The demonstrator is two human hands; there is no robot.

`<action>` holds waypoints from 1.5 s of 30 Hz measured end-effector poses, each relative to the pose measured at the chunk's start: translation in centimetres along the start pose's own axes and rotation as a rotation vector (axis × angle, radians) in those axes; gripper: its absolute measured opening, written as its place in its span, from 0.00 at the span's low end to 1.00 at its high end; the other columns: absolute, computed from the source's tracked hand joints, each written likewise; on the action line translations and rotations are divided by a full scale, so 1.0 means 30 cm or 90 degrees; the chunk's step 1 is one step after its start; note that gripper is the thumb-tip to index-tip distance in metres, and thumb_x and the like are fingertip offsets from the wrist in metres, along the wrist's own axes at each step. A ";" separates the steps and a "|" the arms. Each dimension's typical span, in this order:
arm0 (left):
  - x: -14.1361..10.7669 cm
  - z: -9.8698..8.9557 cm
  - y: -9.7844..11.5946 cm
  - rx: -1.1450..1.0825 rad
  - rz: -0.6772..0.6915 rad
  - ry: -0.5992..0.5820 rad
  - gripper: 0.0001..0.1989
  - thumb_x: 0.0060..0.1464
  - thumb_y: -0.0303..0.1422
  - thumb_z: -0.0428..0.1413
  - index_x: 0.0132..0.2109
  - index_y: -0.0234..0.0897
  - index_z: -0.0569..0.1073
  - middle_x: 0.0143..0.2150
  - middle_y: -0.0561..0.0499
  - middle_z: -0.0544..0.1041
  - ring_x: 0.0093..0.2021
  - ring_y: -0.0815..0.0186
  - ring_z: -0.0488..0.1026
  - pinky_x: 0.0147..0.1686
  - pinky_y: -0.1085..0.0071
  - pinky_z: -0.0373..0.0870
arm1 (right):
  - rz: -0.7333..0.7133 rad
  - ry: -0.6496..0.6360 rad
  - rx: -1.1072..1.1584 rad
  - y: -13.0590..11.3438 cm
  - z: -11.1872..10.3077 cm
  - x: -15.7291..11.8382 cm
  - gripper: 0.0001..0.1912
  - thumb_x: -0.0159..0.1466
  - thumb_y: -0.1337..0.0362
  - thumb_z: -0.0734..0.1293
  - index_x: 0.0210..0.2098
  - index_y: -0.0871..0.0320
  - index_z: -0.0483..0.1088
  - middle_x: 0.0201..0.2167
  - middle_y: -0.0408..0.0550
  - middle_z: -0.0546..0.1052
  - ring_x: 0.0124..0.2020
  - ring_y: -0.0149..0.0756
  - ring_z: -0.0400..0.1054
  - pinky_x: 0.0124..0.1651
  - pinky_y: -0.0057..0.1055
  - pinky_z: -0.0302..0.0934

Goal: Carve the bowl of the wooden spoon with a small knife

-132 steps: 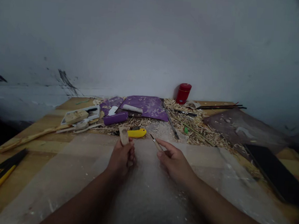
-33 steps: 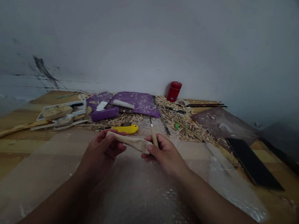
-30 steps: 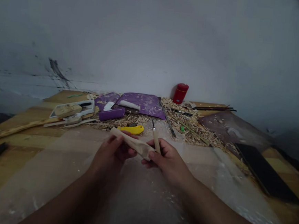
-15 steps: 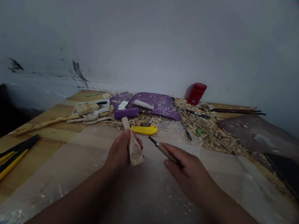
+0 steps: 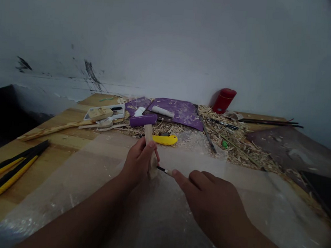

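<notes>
My left hand (image 5: 138, 161) is wrapped round a pale piece of wood (image 5: 148, 133), whose narrow end points up and away while its wider end shows below the fingers. From the right, my right hand (image 5: 210, 194) grips a small carving tool (image 5: 166, 171), index finger stretched along its handle. The tool's dark blade meets the wide lower part of the wood; its very tip is hard to make out. Just beyond the left hand lies a yellow utility knife (image 5: 164, 140).
Wood shavings (image 5: 238, 147) cover the back of the table (image 5: 65, 125). Purple sheet (image 5: 180, 112), purple roll (image 5: 143, 120), white tray (image 5: 122, 115) and red canister (image 5: 224, 100) stand or lie there. Yellow-black long-handled tool (image 5: 14, 173) lies left; plastic sheeting (image 5: 93, 164) spreads beneath my hands.
My right hand has turned palm-down and brought the tool's blade against the wood. The wood is held more upright in my left hand. The view has shifted slightly.
</notes>
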State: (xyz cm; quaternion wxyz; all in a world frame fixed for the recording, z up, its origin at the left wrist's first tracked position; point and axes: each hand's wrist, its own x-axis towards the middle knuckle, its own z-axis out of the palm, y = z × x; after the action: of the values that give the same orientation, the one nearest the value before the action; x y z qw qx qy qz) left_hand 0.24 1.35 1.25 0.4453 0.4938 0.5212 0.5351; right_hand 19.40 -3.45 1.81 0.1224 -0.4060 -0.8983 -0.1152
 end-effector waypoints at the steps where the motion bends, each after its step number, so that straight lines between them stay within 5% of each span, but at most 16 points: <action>1: 0.002 -0.002 -0.002 0.015 0.002 0.002 0.10 0.51 0.40 0.49 0.30 0.37 0.65 0.18 0.55 0.69 0.16 0.71 0.65 0.16 0.77 0.60 | 0.004 0.000 -0.004 -0.002 -0.001 -0.001 0.25 0.54 0.71 0.61 0.52 0.54 0.61 0.26 0.45 0.69 0.25 0.38 0.63 0.23 0.32 0.45; 25: 0.005 -0.003 0.010 0.076 -0.038 0.007 0.12 0.51 0.42 0.48 0.30 0.38 0.63 0.17 0.58 0.67 0.15 0.72 0.64 0.16 0.77 0.59 | 0.023 0.022 0.011 -0.030 -0.001 -0.001 0.23 0.56 0.71 0.60 0.51 0.53 0.60 0.26 0.42 0.68 0.25 0.35 0.62 0.24 0.32 0.42; 45: 0.018 0.011 0.008 -0.012 -0.133 0.047 0.13 0.50 0.42 0.48 0.28 0.38 0.62 0.13 0.58 0.66 0.11 0.72 0.62 0.12 0.78 0.58 | 0.026 0.073 0.024 -0.082 0.031 0.021 0.20 0.55 0.74 0.56 0.47 0.61 0.65 0.21 0.46 0.68 0.16 0.35 0.62 0.20 0.30 0.39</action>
State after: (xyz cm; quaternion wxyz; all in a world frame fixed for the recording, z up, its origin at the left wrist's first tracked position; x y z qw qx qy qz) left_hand 0.50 1.92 1.50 0.4838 0.4126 0.5807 0.5084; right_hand 17.02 -4.32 0.86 0.1835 -0.4149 -0.8833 -0.1184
